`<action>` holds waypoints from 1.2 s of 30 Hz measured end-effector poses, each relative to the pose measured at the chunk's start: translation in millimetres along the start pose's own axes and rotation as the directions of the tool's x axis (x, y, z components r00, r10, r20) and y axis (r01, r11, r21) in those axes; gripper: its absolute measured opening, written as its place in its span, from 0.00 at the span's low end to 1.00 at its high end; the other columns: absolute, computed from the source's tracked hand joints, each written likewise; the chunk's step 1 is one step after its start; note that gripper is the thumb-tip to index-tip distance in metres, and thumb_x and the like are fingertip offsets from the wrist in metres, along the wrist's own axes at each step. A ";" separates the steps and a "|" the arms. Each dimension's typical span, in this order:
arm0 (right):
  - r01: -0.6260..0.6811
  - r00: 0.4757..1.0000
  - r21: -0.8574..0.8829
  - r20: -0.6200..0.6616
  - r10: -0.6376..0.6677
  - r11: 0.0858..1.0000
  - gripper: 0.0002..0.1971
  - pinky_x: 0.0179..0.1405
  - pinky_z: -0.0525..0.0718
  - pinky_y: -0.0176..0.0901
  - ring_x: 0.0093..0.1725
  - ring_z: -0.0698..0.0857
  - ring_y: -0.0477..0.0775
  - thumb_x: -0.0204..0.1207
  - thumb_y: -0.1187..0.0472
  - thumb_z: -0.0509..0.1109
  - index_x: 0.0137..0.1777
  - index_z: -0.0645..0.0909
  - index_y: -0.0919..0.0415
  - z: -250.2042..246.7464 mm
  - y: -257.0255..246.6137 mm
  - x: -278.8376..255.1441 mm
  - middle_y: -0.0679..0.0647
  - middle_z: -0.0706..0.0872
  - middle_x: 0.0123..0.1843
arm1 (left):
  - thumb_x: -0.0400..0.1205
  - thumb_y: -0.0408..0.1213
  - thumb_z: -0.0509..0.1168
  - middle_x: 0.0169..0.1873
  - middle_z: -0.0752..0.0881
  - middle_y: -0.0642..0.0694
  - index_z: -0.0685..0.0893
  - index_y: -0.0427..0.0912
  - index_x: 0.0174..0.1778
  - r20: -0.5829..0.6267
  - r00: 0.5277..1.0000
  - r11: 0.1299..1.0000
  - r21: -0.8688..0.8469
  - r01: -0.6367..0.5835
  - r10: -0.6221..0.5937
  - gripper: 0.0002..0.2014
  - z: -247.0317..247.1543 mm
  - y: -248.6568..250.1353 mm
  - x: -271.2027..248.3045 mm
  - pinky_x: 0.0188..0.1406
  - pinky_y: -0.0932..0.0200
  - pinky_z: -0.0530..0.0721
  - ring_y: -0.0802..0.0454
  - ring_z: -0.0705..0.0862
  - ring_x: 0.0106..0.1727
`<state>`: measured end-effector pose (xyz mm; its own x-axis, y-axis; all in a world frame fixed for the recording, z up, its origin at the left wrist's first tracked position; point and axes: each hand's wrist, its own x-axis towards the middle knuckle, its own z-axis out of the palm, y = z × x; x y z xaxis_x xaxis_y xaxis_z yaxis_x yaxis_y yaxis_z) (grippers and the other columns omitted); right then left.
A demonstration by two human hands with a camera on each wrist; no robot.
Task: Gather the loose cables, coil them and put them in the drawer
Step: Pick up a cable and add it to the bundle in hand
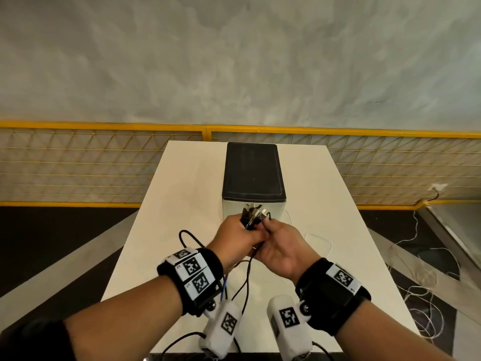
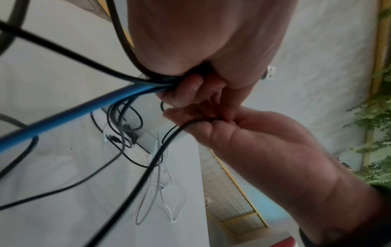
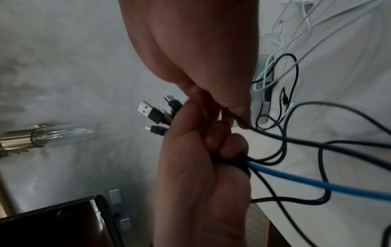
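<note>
A black-topped drawer box (image 1: pixel 253 173) stands on the white table (image 1: pixel 182 194), its front hidden behind the hands, so its contents cannot be told. Both hands meet just in front of it. The left hand (image 1: pixel 235 239) is curled tight around a bunch of cables (image 3: pixel 296 168), black ones and a blue one, plugs (image 3: pixel 151 113) sticking out above the fist. The right hand (image 1: pixel 282 247) pinches one black cable (image 2: pixel 148 168). Thin white cables (image 1: pixel 320 242) lie loose on the table nearby.

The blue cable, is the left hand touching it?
Touching. The right wrist view shows the left hand's fingers curled round the blue cable and the black ones.
</note>
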<state>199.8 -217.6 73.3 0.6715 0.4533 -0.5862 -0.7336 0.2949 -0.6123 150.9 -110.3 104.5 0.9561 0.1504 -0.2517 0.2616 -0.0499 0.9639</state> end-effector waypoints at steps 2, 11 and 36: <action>-0.030 1.000 -0.020 -0.009 0.030 0.999 0.21 0.65 0.79 0.61 0.50 0.86 0.59 0.89 0.57 0.49 0.69 0.79 0.63 -1.8 -0.3 -0.4 0.60 0.88 0.50 | 0.75 0.22 0.70 0.19 0.81 0.57 0.83 0.39 0.35 0.036 0.999 0.999 0.051 0.003 -0.005 0.08 -2.4 -4.0 0.0 0.16 0.73 0.72 0.67 0.77 0.17; -0.034 0.984 0.002 -0.172 0.034 0.999 0.14 0.43 0.86 0.54 0.41 0.93 0.58 0.89 0.58 0.51 0.46 0.76 0.57 -20.4 -24.6 7.4 0.58 0.92 0.35 | 0.71 0.26 0.75 0.27 0.83 0.49 0.90 0.36 0.40 0.379 0.901 0.926 0.372 0.060 -0.211 0.04 -34.2 -30.0 -26.0 0.21 0.69 0.70 0.59 0.75 0.23; -0.060 0.997 -0.021 -0.044 0.059 0.998 0.21 0.50 0.82 0.57 0.44 0.89 0.58 0.88 0.56 0.50 0.58 0.85 0.62 -10.0 14.2 -0.7 0.58 0.92 0.49 | 0.75 0.20 0.70 0.20 0.77 0.55 0.81 0.39 0.36 0.092 0.989 0.992 0.053 0.113 -0.118 0.10 -3.3 -17.2 -5.3 0.14 0.72 0.68 0.65 0.73 0.15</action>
<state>189.9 -222.1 59.7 0.6309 0.4327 -0.6440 -0.7703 0.2494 -0.5869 140.9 -107.0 89.5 0.9266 0.0642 -0.3705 0.3750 -0.0848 0.9231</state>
